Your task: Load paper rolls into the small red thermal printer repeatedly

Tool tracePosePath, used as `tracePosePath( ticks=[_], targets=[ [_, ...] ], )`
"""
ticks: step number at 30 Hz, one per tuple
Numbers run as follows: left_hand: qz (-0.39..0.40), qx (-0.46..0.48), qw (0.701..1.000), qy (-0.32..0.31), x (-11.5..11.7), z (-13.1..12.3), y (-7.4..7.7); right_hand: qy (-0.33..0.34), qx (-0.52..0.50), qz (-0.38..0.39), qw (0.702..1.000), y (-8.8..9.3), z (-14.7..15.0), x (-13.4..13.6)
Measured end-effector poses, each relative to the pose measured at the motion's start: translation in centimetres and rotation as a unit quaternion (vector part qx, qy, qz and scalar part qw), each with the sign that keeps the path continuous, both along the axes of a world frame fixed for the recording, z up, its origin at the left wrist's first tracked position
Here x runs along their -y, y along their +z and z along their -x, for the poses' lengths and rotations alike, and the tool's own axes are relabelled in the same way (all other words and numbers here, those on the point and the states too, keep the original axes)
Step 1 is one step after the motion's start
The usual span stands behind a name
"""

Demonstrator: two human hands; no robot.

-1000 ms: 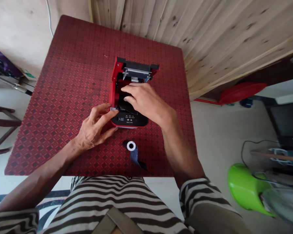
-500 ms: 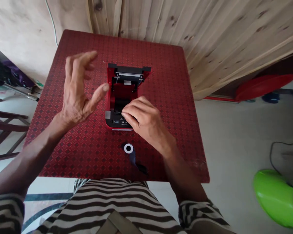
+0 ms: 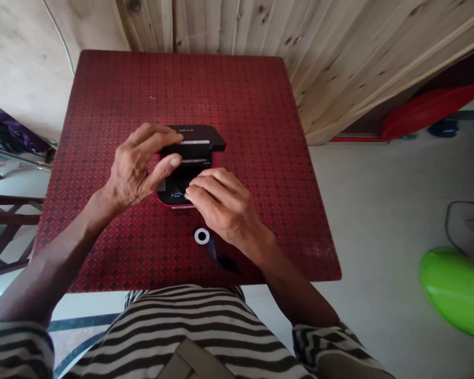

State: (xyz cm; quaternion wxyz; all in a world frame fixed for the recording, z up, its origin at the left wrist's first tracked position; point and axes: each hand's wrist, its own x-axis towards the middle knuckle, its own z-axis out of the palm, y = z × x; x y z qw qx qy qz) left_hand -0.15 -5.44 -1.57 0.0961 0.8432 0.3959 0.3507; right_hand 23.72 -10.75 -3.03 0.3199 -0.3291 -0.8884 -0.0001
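A small red-and-black printer sits on the table with its black lid part-way down over a dark compartment. My left hand is at the lid's left side, fingers on top and thumb at its front edge, gripping it. At the front of the compartment, my right hand is closed in a pinch; whatever lies between its fingertips is hidden. A small roll with a white ring-shaped end lies nearer to me, a dark strip trailing from it toward the table's front edge.
The table has a red patterned cover and stands near a wooden plank wall. A dark wooden chair is at the left. On the floor at right are a bright green object and a cable.
My left hand has come down from the air onto the printer lid, which has swung from upright to part-way lowered. My right hand stays pinched at the compartment's front.
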Motion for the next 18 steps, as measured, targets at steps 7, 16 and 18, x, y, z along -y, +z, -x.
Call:
tracePosePath(
  ticks=[7, 16, 18],
  targets=[
    [-0.043, -0.048, 0.995, -0.081, 2.2, 1.7, -3.0, -0.012, 0.009, -0.019, 1.000, -0.5, 0.3, 0.2],
    [-0.065, -0.080, 0.993, -0.062, 2.4, 1.6, -3.6, -0.007, -0.019, -0.017, 1.000, -0.5, 0.3, -0.1],
    [-0.072, -0.084, 0.992, -0.064, 2.4, 1.6, -3.7, -0.003, -0.025, -0.018, 1.000, -0.6, 0.4, -0.2]
  ],
)
